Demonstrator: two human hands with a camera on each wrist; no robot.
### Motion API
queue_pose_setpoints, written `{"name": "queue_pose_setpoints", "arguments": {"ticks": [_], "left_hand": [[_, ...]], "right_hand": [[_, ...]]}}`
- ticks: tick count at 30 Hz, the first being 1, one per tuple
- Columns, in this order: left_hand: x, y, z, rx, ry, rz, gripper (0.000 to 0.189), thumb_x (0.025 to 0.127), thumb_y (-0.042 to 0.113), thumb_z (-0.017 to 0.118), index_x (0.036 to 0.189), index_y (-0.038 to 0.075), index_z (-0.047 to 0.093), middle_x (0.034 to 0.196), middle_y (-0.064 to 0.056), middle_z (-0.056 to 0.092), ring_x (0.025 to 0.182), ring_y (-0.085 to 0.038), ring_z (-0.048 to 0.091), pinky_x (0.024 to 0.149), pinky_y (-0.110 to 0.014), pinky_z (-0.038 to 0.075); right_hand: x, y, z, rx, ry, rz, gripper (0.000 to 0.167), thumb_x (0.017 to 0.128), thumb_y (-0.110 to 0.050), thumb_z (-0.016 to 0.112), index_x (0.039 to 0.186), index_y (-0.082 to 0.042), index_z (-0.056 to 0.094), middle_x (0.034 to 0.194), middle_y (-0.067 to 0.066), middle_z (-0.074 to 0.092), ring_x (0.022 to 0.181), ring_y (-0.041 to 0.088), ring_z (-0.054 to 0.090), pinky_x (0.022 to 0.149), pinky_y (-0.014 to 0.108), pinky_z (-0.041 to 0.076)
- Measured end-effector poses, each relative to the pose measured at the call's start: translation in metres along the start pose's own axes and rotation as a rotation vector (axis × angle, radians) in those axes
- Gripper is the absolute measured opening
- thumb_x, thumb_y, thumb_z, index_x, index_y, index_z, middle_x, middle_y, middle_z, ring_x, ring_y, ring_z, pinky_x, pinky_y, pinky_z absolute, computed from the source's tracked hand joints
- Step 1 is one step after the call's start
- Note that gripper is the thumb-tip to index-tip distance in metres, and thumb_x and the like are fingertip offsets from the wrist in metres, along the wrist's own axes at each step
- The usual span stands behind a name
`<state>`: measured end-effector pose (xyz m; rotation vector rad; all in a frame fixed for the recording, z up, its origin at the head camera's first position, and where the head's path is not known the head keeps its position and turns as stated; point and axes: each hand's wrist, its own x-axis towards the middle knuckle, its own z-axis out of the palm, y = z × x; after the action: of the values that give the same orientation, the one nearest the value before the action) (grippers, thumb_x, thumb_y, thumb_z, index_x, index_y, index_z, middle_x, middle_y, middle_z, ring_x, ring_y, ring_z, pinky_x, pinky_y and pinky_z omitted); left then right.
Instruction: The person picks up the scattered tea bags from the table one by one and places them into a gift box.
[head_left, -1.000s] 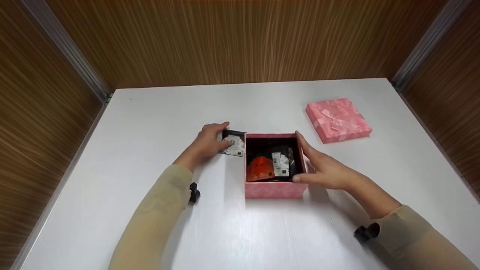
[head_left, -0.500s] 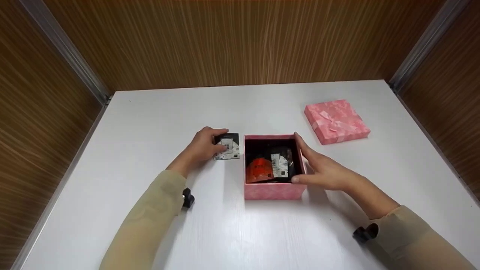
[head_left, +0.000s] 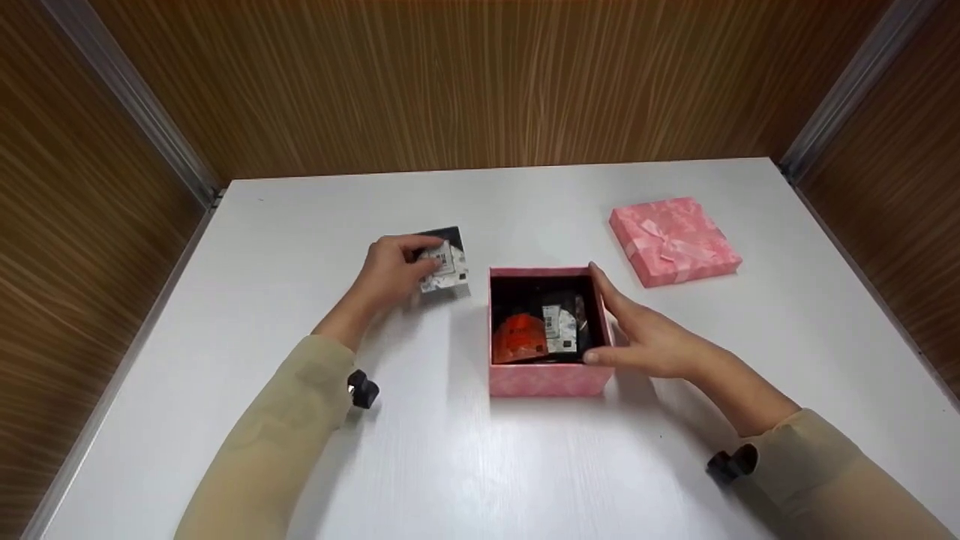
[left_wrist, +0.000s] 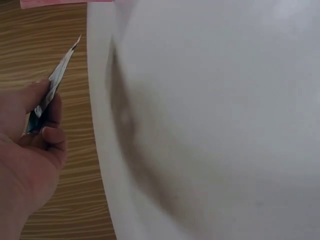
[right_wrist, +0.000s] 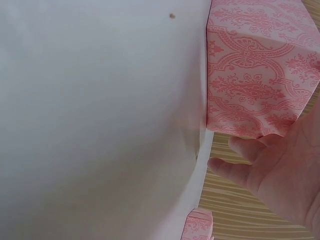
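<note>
My left hand [head_left: 394,266] pinches a flat square black-and-white sachet [head_left: 453,279] with a barcode label, thumb on its face. In the left wrist view the sachet [left_wrist: 54,80] shows edge-on, apart from the table. An uncovered pink gift box [head_left: 547,381] stands to its right. My right hand [head_left: 649,341] holds the box's right side, the thumb at the front corner and a finger at the back corner. Inside the box lie an orange sachet [head_left: 521,337] and a black-and-white one [head_left: 562,330]; darker contents around them are hard to make out.
The pink box lid [head_left: 675,241] with a ribbon bow lies on the white table [head_left: 480,465], behind and right of the box. A wood-grain panel [head_left: 480,82] rises along the table's back edge, with more panels at both sides.
My left hand has drawn the sachet away from the box's left side, leftward, then up and back from the table. The right hand and the box stay in place.
</note>
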<state>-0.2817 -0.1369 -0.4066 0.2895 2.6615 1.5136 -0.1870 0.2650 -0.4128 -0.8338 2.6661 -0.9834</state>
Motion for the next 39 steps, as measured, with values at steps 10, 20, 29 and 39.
{"name": "queue_pose_setpoints", "arguments": {"ticks": [10, 20, 29, 39], "left_hand": [[-0.017, 0.043, -0.004, -0.026, 0.009, 0.151, 0.032, 0.098, 0.02, 0.08, 0.129, 0.019, 0.078, 0.111, -0.003, 0.073, 0.093, -0.017, 0.059, 0.076, -0.027, 0.051], [-0.037, 0.078, 0.017, -0.034, -0.103, 0.325, 0.031, 0.098, 0.021, 0.08, 0.129, 0.018, 0.078, 0.103, 0.003, 0.074, 0.083, -0.015, 0.057, 0.067, -0.028, 0.047], [-0.04, 0.086, 0.044, 0.039, -0.219, 0.406, 0.033, 0.098, 0.023, 0.08, 0.13, 0.016, 0.078, 0.12, 0.003, 0.076, 0.089, -0.013, 0.058, 0.079, -0.032, 0.05], [-0.038, 0.089, 0.066, 0.16, -0.263, 0.456, 0.035, 0.096, 0.027, 0.082, 0.129, 0.018, 0.079, 0.113, -0.002, 0.076, 0.095, -0.015, 0.059, 0.085, -0.03, 0.051]], "right_hand": [[-0.001, -0.001, -0.001, -0.002, -0.001, 0.006, 0.118, 0.092, -0.047, 0.08, 0.172, -0.02, -0.003, 0.174, 0.016, 0.017, 0.153, 0.042, 0.034, 0.119, 0.066, 0.031], [0.001, -0.001, -0.003, 0.009, -0.008, 0.016, 0.119, 0.092, -0.047, 0.08, 0.172, -0.017, -0.003, 0.174, 0.018, 0.019, 0.155, 0.041, 0.03, 0.12, 0.065, 0.029], [0.003, 0.001, -0.002, 0.016, -0.01, 0.018, 0.119, 0.092, -0.047, 0.08, 0.172, -0.018, -0.004, 0.174, 0.018, 0.019, 0.154, 0.041, 0.031, 0.12, 0.065, 0.029], [0.005, -0.002, 0.0, 0.025, -0.001, 0.023, 0.117, 0.093, -0.047, 0.078, 0.172, -0.021, -0.005, 0.175, 0.014, 0.017, 0.15, 0.04, 0.038, 0.118, 0.065, 0.033]]}}
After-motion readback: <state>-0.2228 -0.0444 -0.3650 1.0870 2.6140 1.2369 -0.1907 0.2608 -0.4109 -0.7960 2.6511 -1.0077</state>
